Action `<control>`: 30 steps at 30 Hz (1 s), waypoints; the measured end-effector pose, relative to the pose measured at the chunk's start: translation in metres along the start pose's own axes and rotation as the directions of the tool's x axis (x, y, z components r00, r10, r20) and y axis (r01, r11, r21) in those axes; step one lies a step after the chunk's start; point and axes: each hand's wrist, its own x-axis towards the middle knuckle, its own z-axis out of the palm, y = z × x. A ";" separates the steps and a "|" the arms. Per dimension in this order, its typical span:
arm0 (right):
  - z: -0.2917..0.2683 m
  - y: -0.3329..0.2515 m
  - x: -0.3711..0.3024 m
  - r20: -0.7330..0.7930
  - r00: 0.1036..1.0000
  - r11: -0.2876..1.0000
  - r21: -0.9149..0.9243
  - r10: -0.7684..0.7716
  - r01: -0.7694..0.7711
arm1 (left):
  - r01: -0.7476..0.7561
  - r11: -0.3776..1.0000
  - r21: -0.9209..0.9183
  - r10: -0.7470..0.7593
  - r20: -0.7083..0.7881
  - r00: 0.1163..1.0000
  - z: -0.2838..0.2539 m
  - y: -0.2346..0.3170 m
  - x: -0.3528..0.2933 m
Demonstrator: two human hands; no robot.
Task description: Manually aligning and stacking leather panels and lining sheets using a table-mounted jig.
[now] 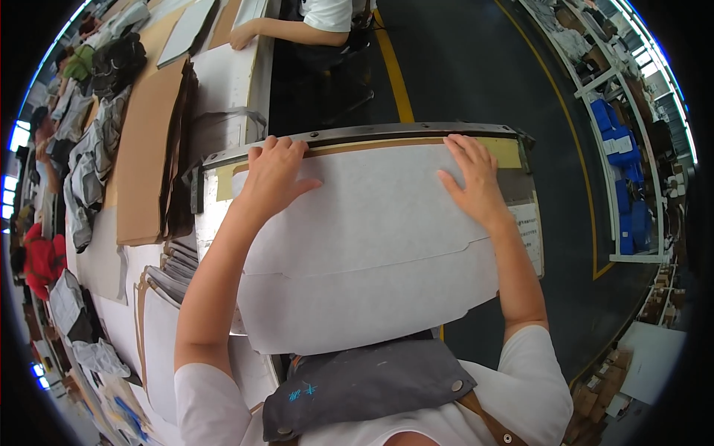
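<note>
A large white sheet (364,208) with notched, shaped edges lies across a flat work surface in front of me. A line runs across its nearer part, and a thin brown edge shows along its far side. A metal bar (394,132) borders the surface's far edge. My left hand (277,178) rests on the sheet's far left corner, fingertips at the bar, thumb stretched out. At the far right corner lies my right hand (473,178), fingers extended and thumb apart. Both hands are open and press flat from above. The sheet's near edge hangs close to my dark grey apron (364,386).
To the left, a long table holds a stack of brown cardboard sheets (152,149), grey fabric pieces (97,163) and a stack of white-faced panels (160,334). A co-worker's arm (297,31) is at the far table. Shelving with blue bins (621,149) stands right, across a dark floor.
</note>
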 end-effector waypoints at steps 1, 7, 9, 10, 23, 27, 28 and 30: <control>0.001 0.001 0.000 -0.003 1.000 1.000 0.010 -0.006 0.006 | 0.008 1.000 0.003 -0.008 -0.003 1.000 -0.002 -0.001 0.004; 0.001 0.005 0.004 0.002 0.999 0.998 0.037 -0.041 0.041 | 0.088 0.996 -0.020 -0.085 0.089 0.992 -0.007 0.008 0.015; 0.000 0.005 0.006 0.008 0.999 0.998 0.041 -0.050 0.050 | 0.105 0.994 -0.003 -0.105 0.103 0.989 -0.005 0.005 0.018; 0.000 0.006 0.006 0.031 0.998 0.998 0.034 -0.048 0.047 | 0.104 0.995 -0.001 -0.103 0.139 0.985 -0.005 0.007 0.019; -0.041 -0.004 0.043 0.144 0.981 0.990 -0.046 -0.127 0.135 | -0.360 0.887 -0.289 0.173 -0.514 0.840 0.008 0.017 -0.012; -0.103 0.001 0.037 0.063 0.974 0.951 0.239 -0.219 0.198 | -0.424 0.895 -0.139 0.238 -0.655 0.717 -0.037 0.059 -0.084; -0.124 0.000 0.032 0.073 0.987 0.950 0.289 -0.146 0.119 | -0.430 0.888 -0.163 0.221 -0.669 0.710 -0.054 0.063 -0.109; -0.167 -0.013 0.044 0.089 0.950 0.925 0.271 -0.299 0.266 | -0.460 0.850 -0.257 0.167 -0.696 0.699 -0.085 0.045 -0.145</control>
